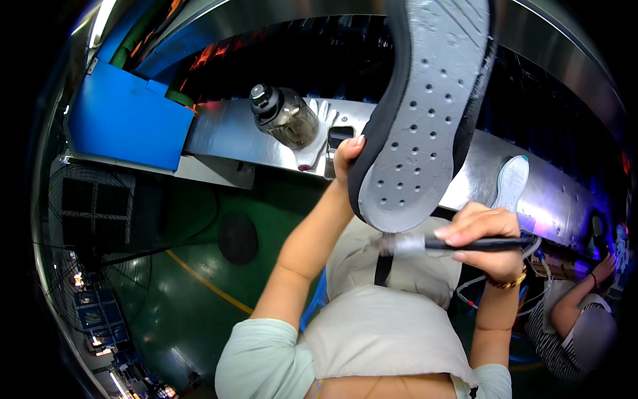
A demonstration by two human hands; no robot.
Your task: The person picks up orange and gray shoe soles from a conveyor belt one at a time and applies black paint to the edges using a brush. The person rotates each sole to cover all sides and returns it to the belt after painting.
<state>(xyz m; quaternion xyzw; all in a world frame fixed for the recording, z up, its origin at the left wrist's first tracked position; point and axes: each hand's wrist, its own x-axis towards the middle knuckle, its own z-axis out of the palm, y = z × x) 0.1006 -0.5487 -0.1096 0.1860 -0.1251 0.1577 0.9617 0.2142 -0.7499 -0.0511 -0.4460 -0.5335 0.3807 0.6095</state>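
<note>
A large grey shoe sole (432, 126) with rows of small holes and a black upper around its edge is held up in front of me, heel end toward me. My left hand (346, 156) grips its left side near the heel; most of those fingers are hidden behind it. Between the fingers of my right hand (488, 241) is a black-handled brush (465, 244). Its blurred bristles are just below the heel edge; whether they touch it I cannot tell.
On the metal ledge stand a dark clear bottle (284, 116), a white glove (314, 136), a phone-like black item (340, 136) and a pale insole (512, 181). A blue box (126, 116) is at left, above a fan (100, 219). Another person (578, 319) sits at right.
</note>
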